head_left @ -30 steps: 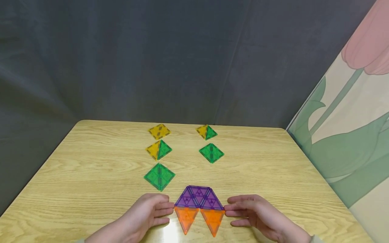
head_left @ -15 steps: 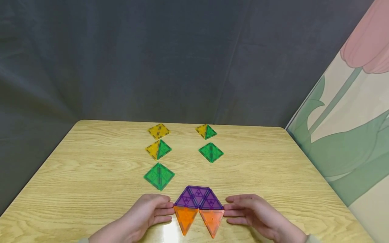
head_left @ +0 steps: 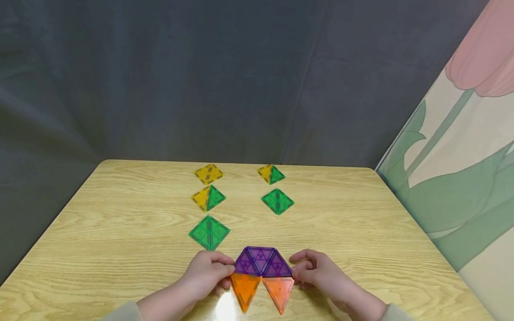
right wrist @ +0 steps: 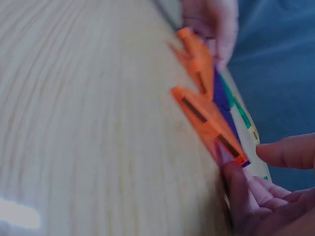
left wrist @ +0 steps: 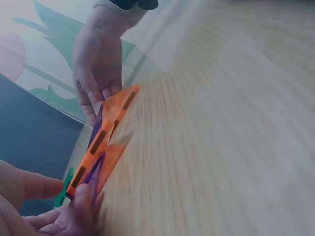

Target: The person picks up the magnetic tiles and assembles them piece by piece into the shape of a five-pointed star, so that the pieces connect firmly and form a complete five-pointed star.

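Observation:
Three purple triangular magnetic tiles (head_left: 261, 261) join into a trapezoid, with two orange triangular magnetic tiles (head_left: 244, 289) along its lower edge, points toward me. At the left corner, my left hand (head_left: 206, 274) pinches the joined tiles between thumb and fingers. My right hand (head_left: 321, 274) has curled fingers at the opposite corner and holds it. Both wrist views show fingertips beneath the tile edge; in the right wrist view the right thumb (right wrist: 288, 151) sits slightly off the corner. An orange tile (left wrist: 91, 155) stands at an angle above the tabletop in the left wrist view.
Beyond the hands lie several diamonds of paired triangular tiles: a green one (head_left: 209, 232) nearest, another green one (head_left: 278, 201), two yellow-green ones (head_left: 209, 198) (head_left: 271, 174), and a yellow one (head_left: 209, 174). Dark cloth (head_left: 201, 80) hangs behind the wooden table (head_left: 353, 214).
Both hands have gone from straight fingers beside the joined tiles to curled fingers gripping the two outer corners. The orange tiles look slightly tilted. The diamonds beyond have stayed put.

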`<state>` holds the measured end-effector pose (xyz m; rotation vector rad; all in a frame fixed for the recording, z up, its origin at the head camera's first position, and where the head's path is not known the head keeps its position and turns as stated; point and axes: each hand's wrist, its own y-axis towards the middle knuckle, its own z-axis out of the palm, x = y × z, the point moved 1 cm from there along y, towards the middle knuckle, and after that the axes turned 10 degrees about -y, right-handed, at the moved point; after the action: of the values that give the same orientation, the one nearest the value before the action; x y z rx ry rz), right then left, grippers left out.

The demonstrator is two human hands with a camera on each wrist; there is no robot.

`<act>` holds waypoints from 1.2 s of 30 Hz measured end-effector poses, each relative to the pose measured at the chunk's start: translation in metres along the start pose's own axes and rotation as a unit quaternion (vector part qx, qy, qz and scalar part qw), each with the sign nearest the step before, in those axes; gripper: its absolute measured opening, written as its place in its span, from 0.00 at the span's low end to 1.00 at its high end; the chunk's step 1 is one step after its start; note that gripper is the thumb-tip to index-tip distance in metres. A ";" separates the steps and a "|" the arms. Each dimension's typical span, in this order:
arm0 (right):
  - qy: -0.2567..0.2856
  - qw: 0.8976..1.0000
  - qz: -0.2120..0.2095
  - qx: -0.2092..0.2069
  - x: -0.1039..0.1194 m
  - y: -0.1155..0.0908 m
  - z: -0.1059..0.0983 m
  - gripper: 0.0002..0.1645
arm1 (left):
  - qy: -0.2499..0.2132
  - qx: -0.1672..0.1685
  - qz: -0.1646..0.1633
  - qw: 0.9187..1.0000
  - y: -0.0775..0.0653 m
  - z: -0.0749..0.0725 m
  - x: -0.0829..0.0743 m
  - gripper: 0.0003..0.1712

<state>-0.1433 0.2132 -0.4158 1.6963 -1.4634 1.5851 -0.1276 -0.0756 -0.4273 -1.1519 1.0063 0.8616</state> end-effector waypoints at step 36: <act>0.053 0.998 0.018 0.013 0.002 0.002 0.012 0.10 | -0.067 -0.017 0.007 0.998 0.002 0.006 0.010 0.13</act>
<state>-0.1394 0.2017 -0.4184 1.5823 -1.4328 1.6933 -0.1246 -0.0688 -0.4369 -1.1029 0.8927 0.9572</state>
